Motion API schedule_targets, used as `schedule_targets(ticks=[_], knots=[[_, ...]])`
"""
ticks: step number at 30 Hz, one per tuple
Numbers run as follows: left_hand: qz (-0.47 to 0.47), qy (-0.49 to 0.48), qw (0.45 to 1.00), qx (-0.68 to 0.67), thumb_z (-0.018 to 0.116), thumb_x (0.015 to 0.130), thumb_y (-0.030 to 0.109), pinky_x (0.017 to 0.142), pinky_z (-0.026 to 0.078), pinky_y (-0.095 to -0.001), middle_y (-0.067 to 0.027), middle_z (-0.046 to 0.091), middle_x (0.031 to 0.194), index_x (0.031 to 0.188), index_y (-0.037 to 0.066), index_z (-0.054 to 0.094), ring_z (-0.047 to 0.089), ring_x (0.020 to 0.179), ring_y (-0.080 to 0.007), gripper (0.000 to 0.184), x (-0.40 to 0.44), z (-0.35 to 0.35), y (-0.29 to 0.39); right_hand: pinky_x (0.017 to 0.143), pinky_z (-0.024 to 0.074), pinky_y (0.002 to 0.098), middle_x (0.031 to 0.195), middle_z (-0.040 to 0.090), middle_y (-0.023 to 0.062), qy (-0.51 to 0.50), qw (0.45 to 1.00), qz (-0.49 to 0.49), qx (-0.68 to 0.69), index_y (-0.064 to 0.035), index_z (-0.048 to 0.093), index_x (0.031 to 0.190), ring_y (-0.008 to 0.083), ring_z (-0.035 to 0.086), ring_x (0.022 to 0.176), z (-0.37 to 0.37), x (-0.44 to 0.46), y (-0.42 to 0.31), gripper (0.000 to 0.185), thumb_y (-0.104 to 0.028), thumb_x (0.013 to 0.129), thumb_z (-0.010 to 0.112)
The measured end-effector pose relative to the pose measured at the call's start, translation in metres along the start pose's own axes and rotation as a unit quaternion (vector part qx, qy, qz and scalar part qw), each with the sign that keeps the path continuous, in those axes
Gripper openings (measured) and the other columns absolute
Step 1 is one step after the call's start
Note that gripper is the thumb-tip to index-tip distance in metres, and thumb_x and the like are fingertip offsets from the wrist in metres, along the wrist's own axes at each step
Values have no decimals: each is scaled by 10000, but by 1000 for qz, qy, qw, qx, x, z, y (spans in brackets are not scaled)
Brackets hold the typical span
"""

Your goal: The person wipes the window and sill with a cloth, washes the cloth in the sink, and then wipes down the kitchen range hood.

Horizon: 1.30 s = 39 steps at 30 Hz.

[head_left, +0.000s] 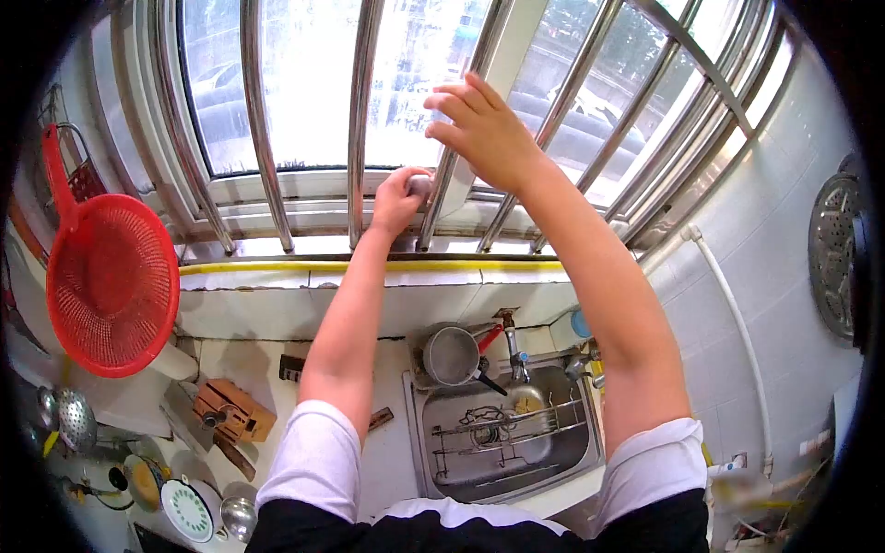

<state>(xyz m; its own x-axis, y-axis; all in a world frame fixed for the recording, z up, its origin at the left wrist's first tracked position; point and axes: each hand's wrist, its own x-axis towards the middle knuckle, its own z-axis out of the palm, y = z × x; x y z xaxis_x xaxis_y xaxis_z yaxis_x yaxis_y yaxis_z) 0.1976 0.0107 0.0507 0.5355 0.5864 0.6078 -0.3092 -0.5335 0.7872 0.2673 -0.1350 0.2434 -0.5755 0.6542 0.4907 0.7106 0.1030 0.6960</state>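
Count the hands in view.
2: the left hand, low, seen between two window bars, gripping a small pale object; the right hand, raised higher, before the bars.

The small object [419, 185] in the left hand [398, 200] was mostly hidden by the fingers, too little showing to name. The person's head was out of view. Trees and shapes beyond the window [323, 88] were blurred. At near left, pans and utensils ran into the dark rim, partly cut off.

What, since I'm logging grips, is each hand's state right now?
Left hand: closed on a small greyish object.
Right hand: fingers loosely curled; can't tell if holding anything.
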Motion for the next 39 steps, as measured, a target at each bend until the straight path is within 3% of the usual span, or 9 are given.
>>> schedule_targets(ticks=[3, 7, 11, 15, 17, 18, 24, 30, 39], knots=[[-43, 114, 988, -96, 619, 704, 27, 793, 464, -308, -106, 600, 931, 955, 42, 645, 587, 816, -227, 253, -27, 7, -19, 1087, 317, 399, 1089, 530, 56, 31, 997, -32, 64, -95, 554, 890, 224, 449, 1173, -6, -37, -10, 138, -129, 756, 551], [-111, 125, 970, -178, 728, 707, 178, 849, 446, -318, -100, 538, 1005, 1133, 37, 601, 540, 915, -204, 466, -61, 16, 38, 1114, 268, 381, 1246, 499, 61, -168, 985, -16, 22, -63, 568, 1078, 235, 396, 1263, -4, -69, -19, 325, -131, 761, 557], [8, 62, 980, 191, 817, 609, 323, 927, 446, -360, -116, 551, 1190, 1214, 68, 567, 520, 1104, -275, 703, -38, 16, 40, 1139, 209, 383, 1346, 473, 80, -242, 970, 3, -7, -44, 533, 1238, 240, 266, 1374, 12, -57, -13, 716, -204, 585, 780], [-56, -45, 982, 172, 698, 639, 177, 893, 474, -374, -19, 576, 1211, 1208, 196, 589, 568, 1076, -269, 579, -24, 16, 33, 1103, 283, 378, 1252, 541, 97, -233, 969, -32, -76, -35, 571, 1148, 245, 377, 1310, 33, -32, -18, 531, -139, 652, 728], [-51, -29, 984, 167, 635, 632, 124, 884, 479, -371, -12, 579, 1206, 1188, 200, 601, 590, 1033, -270, 562, -25, 15, 32, 1043, 365, 360, 1083, 605, 109, -198, 971, 107, 82, -30, 596, 1013, 253, 500, 1195, 58, -30, -19, 335, -85, 693, 675], [-47, -35, 985, 163, 638, 630, 129, 886, 478, -373, -17, 580, 1206, 1182, 192, 605, 587, 1037, -275, 556, -26, 14, 30, 945, 437, 356, 914, 621, 113, -63, 988, 96, 106, -40, 599, 861, 269, 583, 1039, 59, -30, -20, 163, -45, 702, 636], [-41, -100, 988, 114, 631, 622, 105, 918, 445, -346, -105, 584, 1163, 1073, 47, 602, 568, 1061, -301, 455, -21, 10, 33, 841, 464, 377, 861, 623, 123, -121, 979, 122, 113, -61, 610, 768, 297, 584, 925, 53, -26, -23, 92, -47, 683, 643], [-6, -112, 989, 97, 666, 647, 191, 958, 429, -359, -109, 556, 1228, 1217, 104, 562, 544, 1113, -294, 586, -19, 8, 23, 1049, 338, 332, 1035, 648, 87, -133, 986, 9, -103, -46, 663, 955, 207, 546, 1109, 58, -38, -28, 244, -107, 750, 544], [87, -89, 951, 285, 687, 751, 94, 1003, 374, -410, -161, 478, 1211, 1369, 113, 353, 424, 1172, -360, 702, -70, -12, 20, 1136, 242, 389, 1267, 535, 80, -175, 984, -12, 18, -48, 608, 1097, 227, 394, 1295, 34, -60, -11, 362, -137, 746, 596]])
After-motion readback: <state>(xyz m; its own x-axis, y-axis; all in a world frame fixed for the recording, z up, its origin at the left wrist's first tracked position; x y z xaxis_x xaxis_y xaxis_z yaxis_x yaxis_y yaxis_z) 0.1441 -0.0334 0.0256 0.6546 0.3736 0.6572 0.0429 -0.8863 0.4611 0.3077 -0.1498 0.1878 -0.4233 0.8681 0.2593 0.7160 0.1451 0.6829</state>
